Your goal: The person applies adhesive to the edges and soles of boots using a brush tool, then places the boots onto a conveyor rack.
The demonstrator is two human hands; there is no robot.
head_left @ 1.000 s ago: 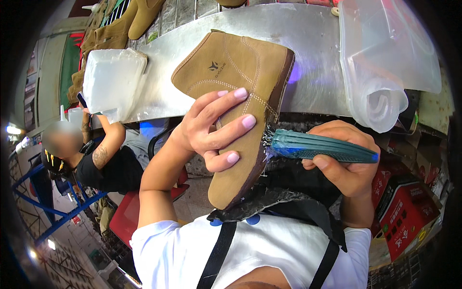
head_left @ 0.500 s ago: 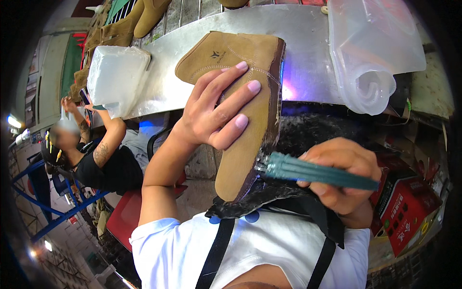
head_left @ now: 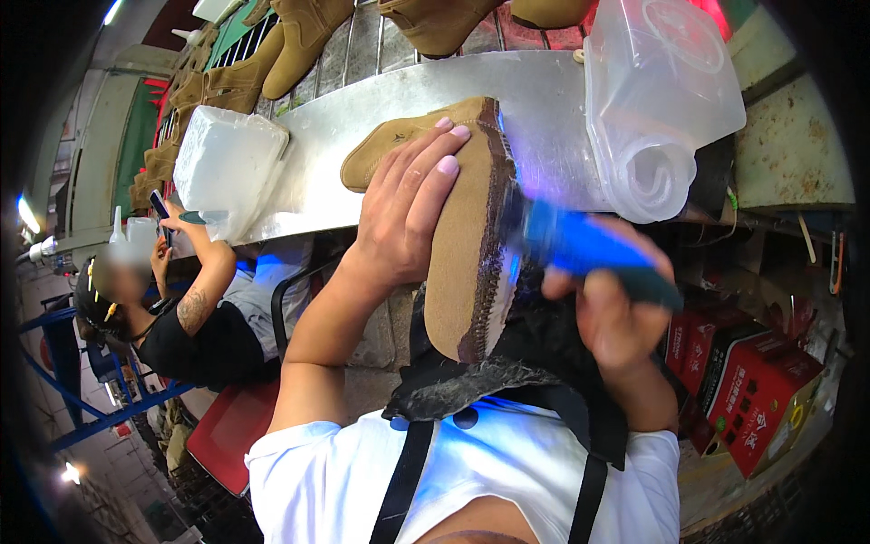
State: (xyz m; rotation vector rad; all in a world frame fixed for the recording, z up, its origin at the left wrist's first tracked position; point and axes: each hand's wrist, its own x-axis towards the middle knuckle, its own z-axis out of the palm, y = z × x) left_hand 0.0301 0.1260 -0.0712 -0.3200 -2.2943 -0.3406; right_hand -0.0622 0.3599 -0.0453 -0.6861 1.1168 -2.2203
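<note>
A tan suede boot (head_left: 453,263) lies on its side across my lap and the metal bench edge, toe toward me. Along its right side runs a dark brown band with stitching at the sole edge. My left hand (head_left: 408,199) grips the boot over its upper, fingers wrapped round it. In my right hand (head_left: 625,317) is a green-handled brush (head_left: 589,243), lit blue and smeared by motion. The brush's head meets the dark band at the boot's right edge; its bristles are too blurred to make out.
A metal bench (head_left: 362,100) spans ahead. On it stand a whitish plastic container (head_left: 227,159) at left and a clear plastic jug (head_left: 662,82) at right. More tan boots (head_left: 308,36) sit on a rack behind. Another person (head_left: 208,299) sits at left; red boxes (head_left: 752,390) lie at right.
The boot has turned to show more of its stitched sole edge. The brush has moved up along that edge, away from the toe.
</note>
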